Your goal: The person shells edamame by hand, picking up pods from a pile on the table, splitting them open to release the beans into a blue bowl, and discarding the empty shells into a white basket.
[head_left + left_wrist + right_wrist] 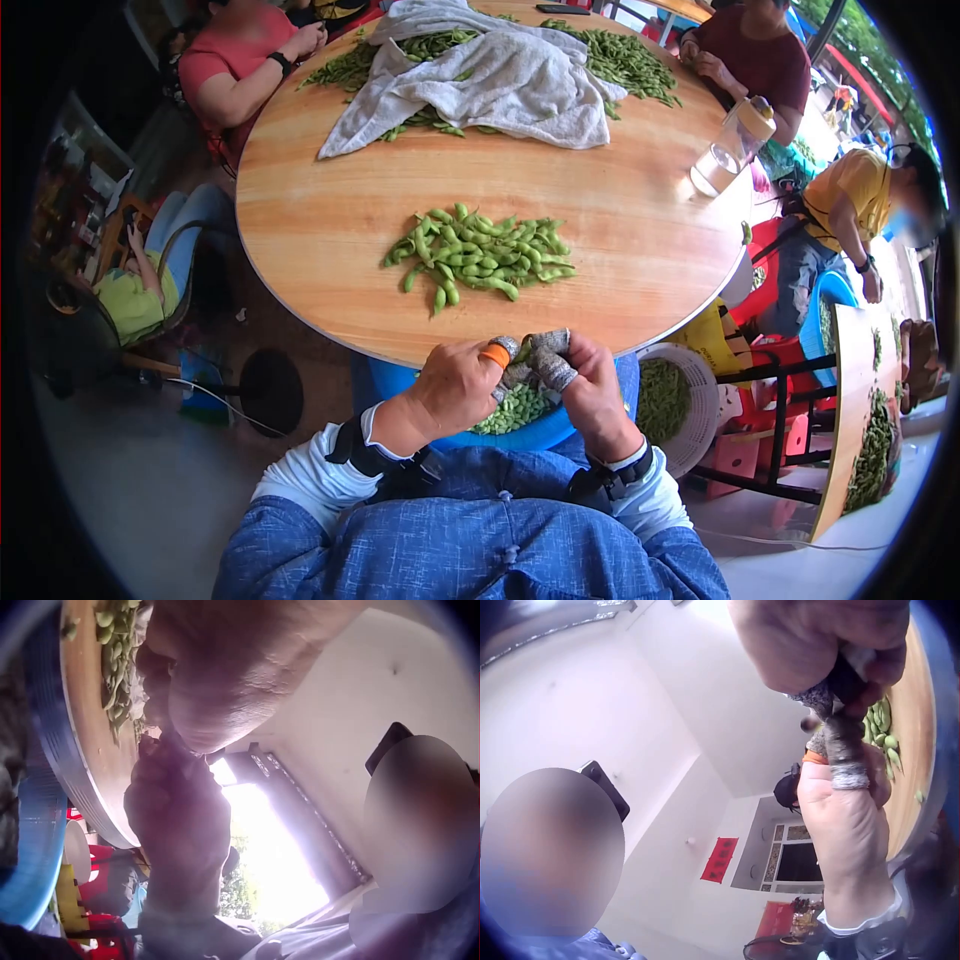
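Both hands meet at the near edge of the round table, above a blue basin (462, 440) of shelled green beans (512, 414). Grey wraps cover some fingertips, and an orange band circles one left-hand digit. Between the fingertips shows a bit of a green soybean pod (525, 349), mostly hidden. The left hand (452, 385) pinches it from one side and the right hand (597, 392) from the other. In the right wrist view the wrapped fingers (845, 746) press together. Just beyond the hands lies a pile of soybean pods (485, 252).
On the wooden table (310, 220), a grey towel (500, 85) covers a larger heap of pods. A clear bottle (733, 145) stands at the right edge. A white basket (690, 425) with pods sits at lower right. Several people sit around.
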The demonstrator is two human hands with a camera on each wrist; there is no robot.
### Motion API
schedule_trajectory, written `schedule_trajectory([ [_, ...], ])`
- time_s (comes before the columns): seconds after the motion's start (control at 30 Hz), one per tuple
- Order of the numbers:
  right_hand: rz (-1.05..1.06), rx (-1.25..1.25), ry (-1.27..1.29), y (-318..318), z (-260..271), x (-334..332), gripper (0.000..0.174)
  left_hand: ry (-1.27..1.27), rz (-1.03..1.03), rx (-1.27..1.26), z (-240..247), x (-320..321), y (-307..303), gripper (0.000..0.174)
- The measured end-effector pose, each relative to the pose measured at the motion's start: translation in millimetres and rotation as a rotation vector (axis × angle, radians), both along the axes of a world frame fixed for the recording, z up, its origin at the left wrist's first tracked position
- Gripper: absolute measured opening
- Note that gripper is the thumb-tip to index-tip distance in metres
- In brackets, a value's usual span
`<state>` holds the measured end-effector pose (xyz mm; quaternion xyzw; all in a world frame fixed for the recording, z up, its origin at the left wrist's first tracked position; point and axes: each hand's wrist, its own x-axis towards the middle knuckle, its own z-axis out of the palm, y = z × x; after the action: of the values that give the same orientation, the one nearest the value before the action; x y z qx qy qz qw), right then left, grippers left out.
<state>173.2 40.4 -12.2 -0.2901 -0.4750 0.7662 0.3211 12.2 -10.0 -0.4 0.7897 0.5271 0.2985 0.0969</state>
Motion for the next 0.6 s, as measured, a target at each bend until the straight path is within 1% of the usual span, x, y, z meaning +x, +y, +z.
schedule_trajectory([
  [0.03, 0.004, 0.013, 0.006, -0.7, 3.2, 1.3, 0.016, -0.066, -0.002, 0.027, -1.4, 0.8, 0.8, 0.023],
  [0.13, -0.004, 0.074, 0.076, -2.6, 1.6, 2.2, 0.017, -0.348, -0.015, -0.102, -16.5, 2.3, -1.9, 0.015],
  [0.2, 0.001, 0.091, 0.124, -3.3, -3.1, 2.1, 0.017, -0.686, 0.011, -0.344, -14.1, 1.4, -5.1, 0.008],
  [0.23, 0.003, 0.1, 0.148, -3.6, -4.7, 2.3, 0.018, -0.854, 0.024, -0.465, -12.7, 1.1, -6.4, 0.008],
  [0.33, -0.005, 0.137, 0.11, -4.2, -0.9, 1.6, 0.017, -0.98, 0.039, -0.668, -8.7, -2.3, -4.0, 0.013],
  [0.37, -0.006, 0.158, 0.077, -4.3, -0.5, 1.5, 0.016, -0.966, 0.038, -0.661, -5.4, -3.6, -3.0, 0.008],
  [0.47, -0.012, 0.21, -0.005, -7.3, -1.1, 2.6, 0.014, -1.048, 0.064, -0.598, -2.0, -2.0, -5.5, 0.008],
  [0.5, -0.014, 0.224, -0.017, -8.8, -0.7, 1.5, 0.013, -1.044, 0.07, -0.684, -2.3, -2.6, -6.7, 0.007],
  [0.6, -0.01, 0.292, -0.084, -9.6, 0.8, -2.7, 0.01, -1.074, 0.06, -0.679, -4.8, -2.7, -7.8, 0.006],
])
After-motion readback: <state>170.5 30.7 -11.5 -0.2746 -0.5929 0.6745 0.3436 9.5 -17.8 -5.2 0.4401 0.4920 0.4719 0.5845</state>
